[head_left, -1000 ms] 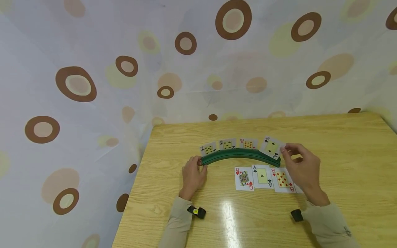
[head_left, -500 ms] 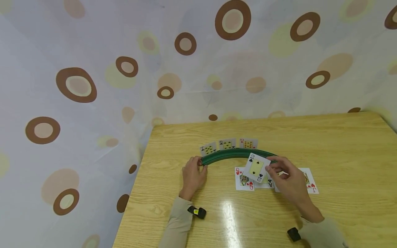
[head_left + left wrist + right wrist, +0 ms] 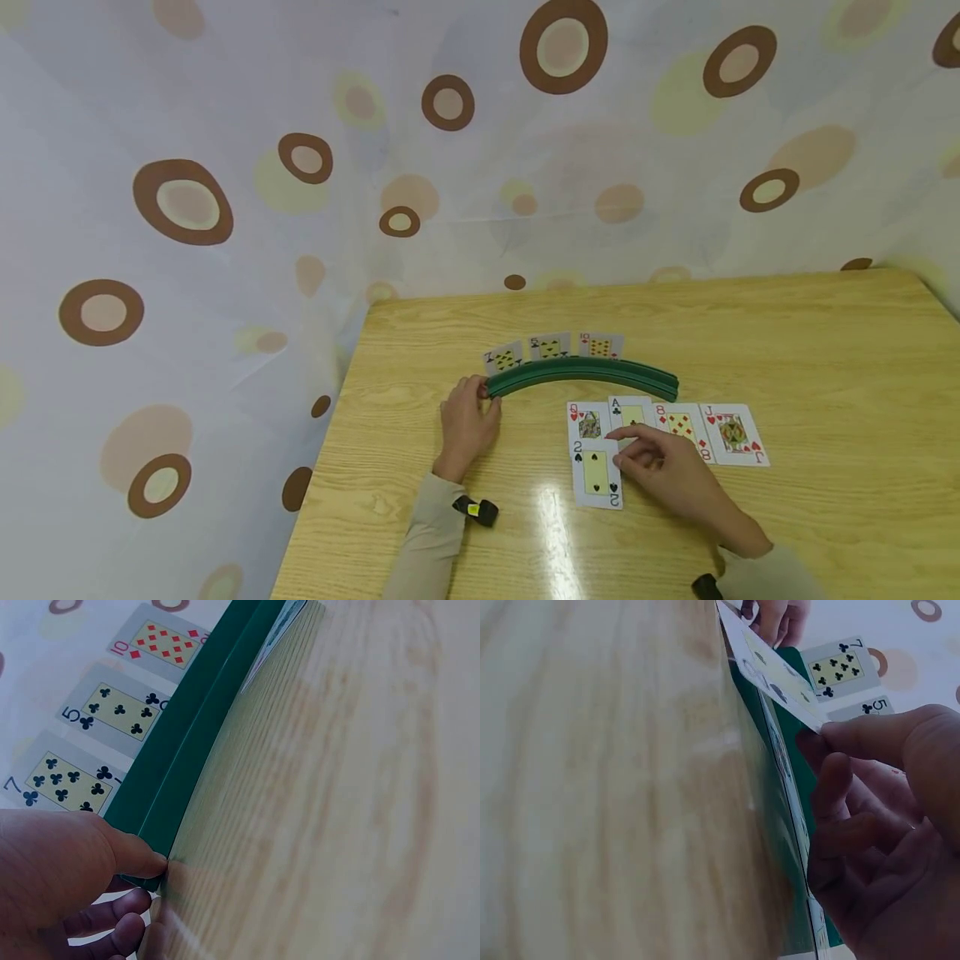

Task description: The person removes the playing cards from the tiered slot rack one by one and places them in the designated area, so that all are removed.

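Observation:
My right hand [image 3: 671,475] pinches the right edge of a two of spades [image 3: 597,482] between thumb and fingers. In the right wrist view the playing card [image 3: 772,671] slants, its near edge raised at the fingertips. It overlaps the lower part of a queen of hearts [image 3: 588,421] lying on the table. My left hand [image 3: 468,425] grips the left end of a green curved card holder [image 3: 581,368], thumb on its front side. Standing in the holder are a seven of clubs [image 3: 69,782], a five of clubs [image 3: 118,711] and a ten of diamonds [image 3: 161,641].
To the right of the queen, an ace of clubs [image 3: 628,410], an eight of diamonds [image 3: 679,425] and a jack of hearts [image 3: 733,435] lie face up in a row. The wooden table [image 3: 825,358] ends at a patterned cloth [image 3: 472,183] behind and at left.
My right hand has carried the two of spades from the holder's right end leftward and toward me, down over the queen. The left hand has stayed at the holder's left end.

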A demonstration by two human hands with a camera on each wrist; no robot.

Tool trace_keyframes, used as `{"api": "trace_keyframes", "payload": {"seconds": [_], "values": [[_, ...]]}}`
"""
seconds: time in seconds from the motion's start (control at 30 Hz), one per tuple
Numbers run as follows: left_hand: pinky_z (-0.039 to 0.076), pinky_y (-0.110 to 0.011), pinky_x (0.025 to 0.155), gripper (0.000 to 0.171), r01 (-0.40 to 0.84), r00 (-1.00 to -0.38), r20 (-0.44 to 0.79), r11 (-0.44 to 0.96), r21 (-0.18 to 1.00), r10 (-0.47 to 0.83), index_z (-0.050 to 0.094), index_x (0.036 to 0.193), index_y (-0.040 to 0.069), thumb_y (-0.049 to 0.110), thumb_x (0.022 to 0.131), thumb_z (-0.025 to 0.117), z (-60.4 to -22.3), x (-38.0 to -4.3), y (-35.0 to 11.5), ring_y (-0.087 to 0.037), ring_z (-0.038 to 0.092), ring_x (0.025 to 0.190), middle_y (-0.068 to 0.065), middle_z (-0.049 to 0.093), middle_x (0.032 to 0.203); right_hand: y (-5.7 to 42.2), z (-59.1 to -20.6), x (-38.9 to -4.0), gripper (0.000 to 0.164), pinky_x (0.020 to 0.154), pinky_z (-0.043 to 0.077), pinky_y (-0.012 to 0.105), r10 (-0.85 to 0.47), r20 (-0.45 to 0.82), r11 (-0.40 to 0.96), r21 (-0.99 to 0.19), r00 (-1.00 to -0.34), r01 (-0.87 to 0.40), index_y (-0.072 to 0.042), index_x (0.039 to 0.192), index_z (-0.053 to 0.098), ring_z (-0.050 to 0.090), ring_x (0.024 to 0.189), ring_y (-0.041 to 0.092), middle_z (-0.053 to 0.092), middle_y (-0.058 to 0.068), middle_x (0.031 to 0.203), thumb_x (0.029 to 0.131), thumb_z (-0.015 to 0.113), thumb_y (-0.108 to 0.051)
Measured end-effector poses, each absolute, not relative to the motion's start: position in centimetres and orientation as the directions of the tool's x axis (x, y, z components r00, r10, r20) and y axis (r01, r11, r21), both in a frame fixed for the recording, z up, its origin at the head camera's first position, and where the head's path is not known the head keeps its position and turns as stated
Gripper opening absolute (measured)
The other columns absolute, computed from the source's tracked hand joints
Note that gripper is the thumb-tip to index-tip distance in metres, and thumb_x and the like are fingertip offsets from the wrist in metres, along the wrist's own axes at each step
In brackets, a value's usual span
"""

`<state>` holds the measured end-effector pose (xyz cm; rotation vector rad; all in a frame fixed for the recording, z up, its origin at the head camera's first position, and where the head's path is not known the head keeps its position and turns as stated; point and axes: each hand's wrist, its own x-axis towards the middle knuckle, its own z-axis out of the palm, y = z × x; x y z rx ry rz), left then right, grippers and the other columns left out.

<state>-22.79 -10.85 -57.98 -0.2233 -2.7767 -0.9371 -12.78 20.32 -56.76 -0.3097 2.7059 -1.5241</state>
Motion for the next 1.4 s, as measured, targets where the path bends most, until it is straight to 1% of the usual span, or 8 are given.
{"api": "trace_keyframes", "payload": {"seconds": [0.23,0.43,0.57,0.73,1.0,1.17,1.3,1.4], "values": [[0.039,-0.040,0.081,0.024,0.212,-0.967,0.242,0.786,0.581,0.082,0.072,0.121,0.006,0.017,0.100,0.076,-58.0,-22.9,-10.8,-0.023,0.062,0.087,-0.006,0.070,0.100,20.0,-56.5,-12.1,0.030,0.067,0.052,0.023,-0.226,-0.028,0.536,-0.838,-0.974,-0.100,-0.005,0.125,0.078,0.064,0.071,-0.002,0.079,-0.007,0.091,0.097,0.083,-0.016],[0.042,-0.043,0.083,0.024,0.217,-0.965,0.249,0.786,0.579,0.083,0.071,0.121,0.005,0.016,0.100,0.076,-57.7,-22.9,-10.8,-0.024,0.062,0.089,-0.007,0.070,0.101,20.1,-56.5,-12.2,0.031,0.066,0.053,0.023,-0.239,-0.018,0.525,-0.844,-0.971,-0.113,-0.003,0.125,0.078,0.066,0.070,-0.001,0.080,-0.006,0.090,0.097,0.083,-0.015],[0.043,-0.044,0.084,0.025,0.215,-0.966,0.245,0.784,0.583,0.083,0.072,0.122,0.004,0.016,0.101,0.076,-57.7,-22.9,-10.8,-0.025,0.062,0.089,-0.008,0.070,0.101,20.1,-56.4,-12.1,0.030,0.065,0.051,0.022,-0.228,-0.013,0.544,-0.831,-0.974,-0.116,-0.005,0.123,0.078,0.063,0.068,-0.002,0.078,-0.008,0.088,0.096,0.084,-0.017],[0.042,-0.043,0.083,0.025,0.213,-0.966,0.246,0.789,0.576,0.081,0.071,0.123,0.005,0.017,0.101,0.076,-58.1,-22.9,-10.9,-0.024,0.063,0.089,-0.007,0.070,0.101,20.3,-56.2,-12.1,0.028,0.064,0.049,0.022,-0.196,0.038,0.557,-0.818,-0.980,-0.143,-0.007,0.121,0.079,0.060,0.067,-0.003,0.074,-0.010,0.085,0.095,0.085,-0.017],[0.042,-0.043,0.083,0.025,0.216,-0.966,0.244,0.783,0.583,0.084,0.071,0.123,0.004,0.016,0.101,0.076,-58.0,-22.8,-10.9,-0.024,0.062,0.088,-0.007,0.070,0.101,20.4,-55.9,-12.6,0.022,0.067,0.049,0.023,-0.160,0.115,0.569,-0.801,-0.980,-0.187,-0.010,0.118,0.080,0.060,0.071,-0.004,0.073,-0.010,0.086,0.096,0.083,-0.013],[0.042,-0.043,0.083,0.025,0.210,-0.968,0.237,0.784,0.585,0.082,0.071,0.122,0.005,0.017,0.101,0.076,-57.7,-22.8,-10.8,-0.024,0.062,0.089,-0.007,0.070,0.101,20.1,-55.7,-13.3,0.016,0.066,0.047,0.022,-0.077,0.182,0.577,-0.794,-0.980,-0.193,-0.012,0.113,0.081,0.061,0.072,-0.002,0.076,-0.002,0.092,0.097,0.080,-0.009],[0.041,-0.043,0.083,0.024,0.205,-0.969,0.233,0.782,0.589,0.078,0.071,0.122,0.005,0.016,0.101,0.076,-57.7,-22.8,-10.8,-0.024,0.061,0.087,-0.008,0.070,0.101,19.7,-55.1,-13.8,0.013,0.064,0.046,0.022,-0.001,0.210,0.560,-0.810,-0.978,-0.174,-0.012,0.113,0.080,0.062,0.075,0.000,0.078,0.005,0.101,0.100,0.078,-0.011],[0.041,-0.043,0.083,0.024,0.206,-0.969,0.235,0.782,0.589,0.078,0.071,0.122,0.004,0.016,0.101,0.076,-57.8,-22.8,-10.8,-0.024,0.061,0.087,-0.008,0.070,0.101,19.4,-54.5,-14.4,0.012,0.064,0.047,0.021,0.047,0.249,0.558,-0.810,-0.967,-0.182,-0.011,0.113,0.079,0.061,0.079,0.000,0.078,0.007,0.104,0.101,0.078,-0.011]]}}
